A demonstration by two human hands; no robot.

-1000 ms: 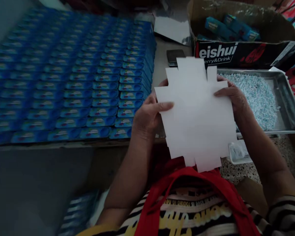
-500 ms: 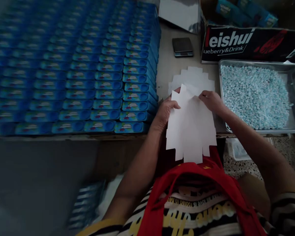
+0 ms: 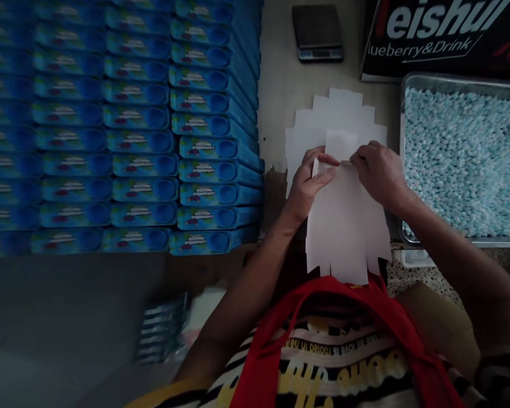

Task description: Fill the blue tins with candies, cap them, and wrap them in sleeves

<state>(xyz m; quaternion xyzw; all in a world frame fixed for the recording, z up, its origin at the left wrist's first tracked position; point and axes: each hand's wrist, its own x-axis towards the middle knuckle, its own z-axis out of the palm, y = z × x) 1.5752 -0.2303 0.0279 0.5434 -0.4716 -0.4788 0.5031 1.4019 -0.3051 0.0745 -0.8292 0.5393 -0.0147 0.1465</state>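
A white die-cut cardboard sheet (image 3: 340, 226) hangs over the table's front edge, its lower tabs against the red apron. My left hand (image 3: 312, 181) grips its upper left part, thumb and fingers closed on a folded edge. My right hand (image 3: 378, 170) pinches the upper right part near the same fold, fingertips close to those of my left hand. Beyond the hands, more white cardboard (image 3: 344, 110) with stepped edges lies flat on the table.
Rows of blue boxes (image 3: 204, 170) fill the left side. A small scale (image 3: 317, 31) stands behind the cardboard. On the right are a metal tray (image 3: 403, 130) of pale blue pieces (image 3: 463, 164) and a black printed box (image 3: 425, 34).
The view has moved closer to the table. My left hand has shifted to the sheet's top edge, nearer my right hand, and the sheet's upper end and sides are now bent along folds.
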